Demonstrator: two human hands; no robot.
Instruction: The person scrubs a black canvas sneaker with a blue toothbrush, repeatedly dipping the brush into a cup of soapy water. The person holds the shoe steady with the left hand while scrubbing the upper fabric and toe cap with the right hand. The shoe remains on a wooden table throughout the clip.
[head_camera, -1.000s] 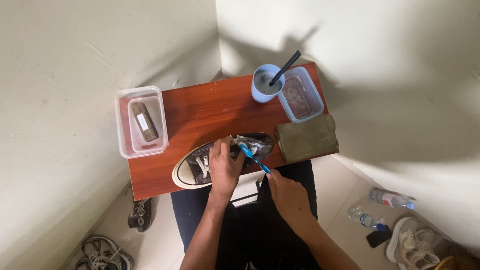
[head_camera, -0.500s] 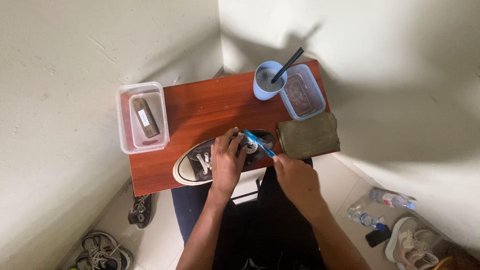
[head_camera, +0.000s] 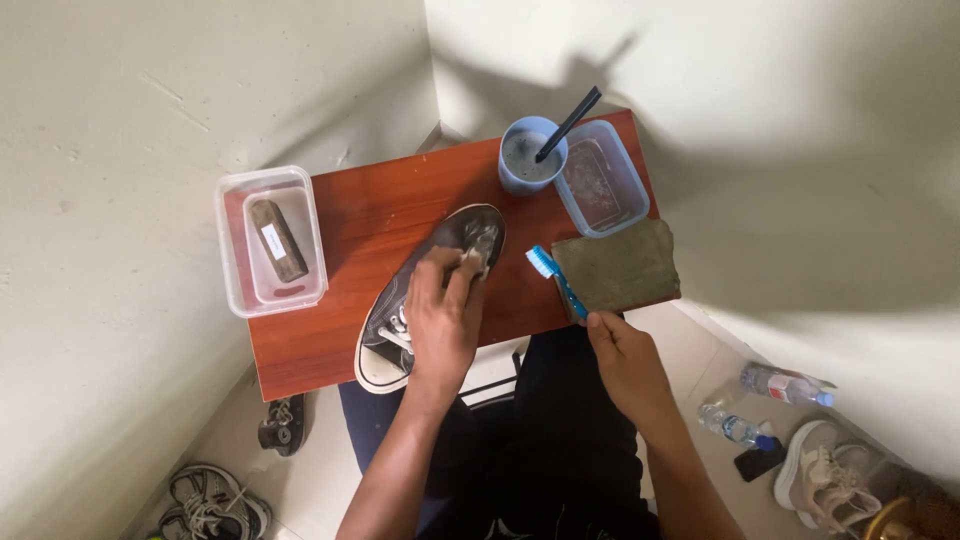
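Centrally, left hand (head_camera: 443, 318) pins sneaker (head_camera: 425, 290); right hand (head_camera: 622, 352) grips blue toothbrush (head_camera: 557, 280).

The counter (head_camera: 340, 215) has one open stretch of bare wood, between the clear tub (head_camera: 270, 240) at its left end and the grey sneaker (head_camera: 425, 300) lying slantwise across the middle. The far right corner is crowded: blue cup (head_camera: 530, 155) with a dark stick, second tub (head_camera: 600, 185) and olive cloth (head_camera: 618, 265) sit close together, possibly touching. Walls close in behind and left. The blue toothbrush (head_camera: 555, 278) spans the narrow gap between sneaker and cloth.
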